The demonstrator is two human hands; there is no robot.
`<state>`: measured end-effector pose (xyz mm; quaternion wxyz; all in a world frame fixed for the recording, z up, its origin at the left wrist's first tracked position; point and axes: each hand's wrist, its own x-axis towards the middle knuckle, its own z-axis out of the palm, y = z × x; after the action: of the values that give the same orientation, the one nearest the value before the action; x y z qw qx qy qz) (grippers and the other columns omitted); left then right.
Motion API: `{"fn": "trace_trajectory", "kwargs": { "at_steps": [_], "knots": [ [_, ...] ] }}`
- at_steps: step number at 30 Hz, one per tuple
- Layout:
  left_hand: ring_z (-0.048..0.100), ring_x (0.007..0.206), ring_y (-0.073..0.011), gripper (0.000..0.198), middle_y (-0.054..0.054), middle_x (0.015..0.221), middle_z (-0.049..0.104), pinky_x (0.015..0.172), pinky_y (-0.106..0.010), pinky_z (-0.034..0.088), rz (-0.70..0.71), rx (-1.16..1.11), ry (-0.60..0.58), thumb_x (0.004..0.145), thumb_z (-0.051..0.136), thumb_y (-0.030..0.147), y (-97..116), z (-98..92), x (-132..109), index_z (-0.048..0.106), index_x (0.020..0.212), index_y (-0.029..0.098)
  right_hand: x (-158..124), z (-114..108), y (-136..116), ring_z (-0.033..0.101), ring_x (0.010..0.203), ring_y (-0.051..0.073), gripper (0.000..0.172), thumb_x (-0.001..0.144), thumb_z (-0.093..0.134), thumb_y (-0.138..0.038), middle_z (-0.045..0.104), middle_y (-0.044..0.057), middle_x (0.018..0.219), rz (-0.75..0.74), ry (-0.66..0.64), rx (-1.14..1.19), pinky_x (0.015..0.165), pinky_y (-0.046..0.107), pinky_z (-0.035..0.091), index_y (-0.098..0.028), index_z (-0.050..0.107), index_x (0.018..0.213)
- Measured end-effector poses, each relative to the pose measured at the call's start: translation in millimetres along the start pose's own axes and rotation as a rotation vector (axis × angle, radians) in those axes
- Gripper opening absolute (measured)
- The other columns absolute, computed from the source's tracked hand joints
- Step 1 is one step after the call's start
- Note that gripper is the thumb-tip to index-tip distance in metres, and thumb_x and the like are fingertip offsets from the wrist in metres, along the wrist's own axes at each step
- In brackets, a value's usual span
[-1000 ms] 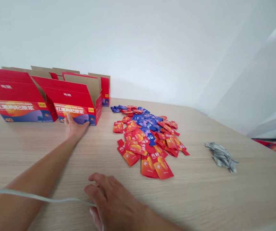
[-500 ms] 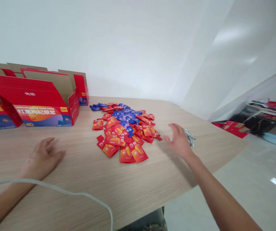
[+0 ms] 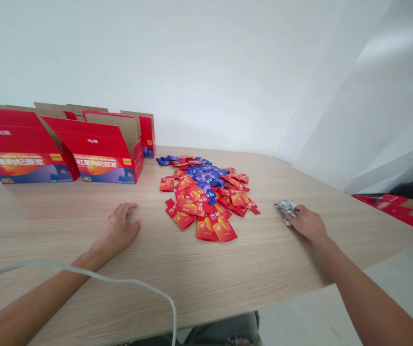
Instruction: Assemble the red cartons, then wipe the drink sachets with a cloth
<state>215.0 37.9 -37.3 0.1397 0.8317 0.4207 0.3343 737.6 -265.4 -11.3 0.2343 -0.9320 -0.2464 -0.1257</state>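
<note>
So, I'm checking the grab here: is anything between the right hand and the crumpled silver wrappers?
Nothing visible. The right hand is at the crumpled silver wrappers, fingers curled onto their near edge. The sachet pile lies apart, to their left on the table.

leftmost red box (image 3: pixel 15 154) cut by the left edge. rear boxes (image 3: pixel 147 130) mostly hidden behind the front ones. right hand (image 3: pixel 307 223) covers part of the crumpled silver wad (image 3: pixel 285 207). lower sachets in the pile (image 3: pixel 206 192) buried, print too small. red packaging (image 3: pixel 390 205) at the right edge blurred. cable (image 3: pixel 127 282) runs off frame.
</note>
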Motion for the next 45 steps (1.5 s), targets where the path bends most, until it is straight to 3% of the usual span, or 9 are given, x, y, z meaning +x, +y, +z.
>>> {"fn": "trace_trajectory", "kwargs": {
  "at_steps": [3, 10, 13, 17, 23, 28, 31, 39, 45],
  "knots": [
    [0.072, 0.118, -0.0332, 0.04, -0.014, 0.125, 0.076, 0.109, -0.05, 0.056, 0.152, -0.049, -0.116, 0.086, 0.056, 0.033, 33, 13.3, 4, 0.066, 0.123, 0.021, -8, -5, -32, 0.075, 0.094, 0.04, 0.024, 0.071, 0.076, -0.045, 0.077, 0.017, 0.078, 0.034, -0.021, 0.279, 0.08, 0.048, 0.06, -0.023, 0.066, 0.072],
    [0.06, 0.138, -0.0368, 0.053, -0.019, 0.145, 0.067, 0.118, -0.051, 0.047, 0.513, 0.025, -0.534, 0.088, 0.074, 0.036, 121, 52.8, 64, 0.066, 0.138, 0.02, -43, -8, -171, 0.081, 0.088, 0.027, 0.028, 0.078, 0.071, -0.043, 0.082, 0.008, 0.099, -0.018, -0.27, 1.259, 0.077, 0.045, 0.071, -0.021, 0.07, 0.096],
    [0.062, 0.131, -0.0402, 0.053, -0.022, 0.139, 0.067, 0.114, -0.056, 0.048, 0.522, 0.009, -0.59, 0.082, 0.079, 0.035, 131, 63.3, 79, 0.071, 0.131, 0.017, -60, -12, -229, 0.082, 0.091, 0.029, 0.03, 0.071, 0.07, -0.027, 0.082, 0.006, 0.094, 0.031, -0.586, 1.744, 0.084, 0.052, 0.071, -0.022, 0.069, 0.101],
    [0.063, 0.123, -0.0428, 0.052, -0.025, 0.13, 0.068, 0.114, -0.062, 0.046, 0.44, -0.103, -0.554, 0.077, 0.071, 0.023, 121, 65.8, 75, 0.073, 0.127, 0.011, -81, 3, -265, 0.082, 0.096, 0.03, 0.046, 0.067, 0.065, -0.023, 0.082, 0.004, 0.096, 0.054, -0.743, 1.942, 0.092, 0.06, 0.068, -0.023, 0.068, 0.113],
    [0.072, 0.103, -0.0276, 0.057, -0.017, 0.124, 0.074, 0.092, -0.043, 0.06, 0.108, -0.555, -0.403, 0.095, 0.039, 0.031, 90, 43.8, 49, 0.064, 0.144, 0.016, -105, 40, -266, 0.079, 0.114, 0.03, 0.069, 0.067, 0.064, -0.022, 0.081, 0.002, 0.12, 0.006, -0.465, 1.812, 0.108, 0.062, 0.059, -0.029, 0.064, 0.136],
    [0.077, 0.093, -0.0299, 0.05, -0.014, 0.106, 0.08, 0.075, -0.04, 0.063, -0.516, -1.649, -0.351, 0.099, 0.047, 0.054, 103, 26.8, 32, 0.074, 0.118, 0.017, -163, 50, -300, 0.042, 0.16, 0.024, 0.072, 0.087, 0.054, -0.017, 0.059, 0.001, 0.162, -0.744, -0.34, 1.189, 0.135, 0.058, 0.025, -0.034, 0.054, 0.158],
    [0.078, 0.099, -0.0296, 0.044, -0.01, 0.106, 0.081, 0.083, -0.042, 0.065, -0.735, -1.821, -0.284, 0.101, 0.043, 0.046, 114, 24.2, 30, 0.075, 0.118, 0.021, -197, 59, -321, 0.019, 0.169, 0.026, 0.071, 0.102, 0.046, -0.019, 0.029, 0.007, 0.18, -1.045, -0.36, 0.936, 0.137, 0.064, 0.013, -0.026, 0.033, 0.171],
    [0.076, 0.114, -0.0326, 0.051, -0.01, 0.112, 0.081, 0.099, -0.047, 0.063, -0.766, -1.769, -0.29, 0.102, 0.044, 0.055, 119, 37.3, 26, 0.074, 0.127, 0.021, -204, 75, -320, 0.017, 0.169, 0.028, 0.057, 0.115, 0.038, -0.038, 0.036, 0.011, 0.177, -0.848, -0.213, 0.856, 0.135, 0.069, 0.012, -0.025, 0.035, 0.171],
    [0.079, 0.097, -0.0313, 0.043, -0.011, 0.085, 0.077, 0.093, -0.05, 0.065, -0.768, -1.723, -0.085, 0.1, 0.052, 0.055, 83, 25.3, 43, 0.072, 0.103, 0.017, -229, 53, -305, 0.058, 0.149, 0.027, 0.049, 0.111, 0.052, -0.049, 0.068, 0.011, 0.152, -0.781, -0.744, 1.21, 0.128, 0.054, 0.042, -0.025, 0.063, 0.152]
  ]
}}
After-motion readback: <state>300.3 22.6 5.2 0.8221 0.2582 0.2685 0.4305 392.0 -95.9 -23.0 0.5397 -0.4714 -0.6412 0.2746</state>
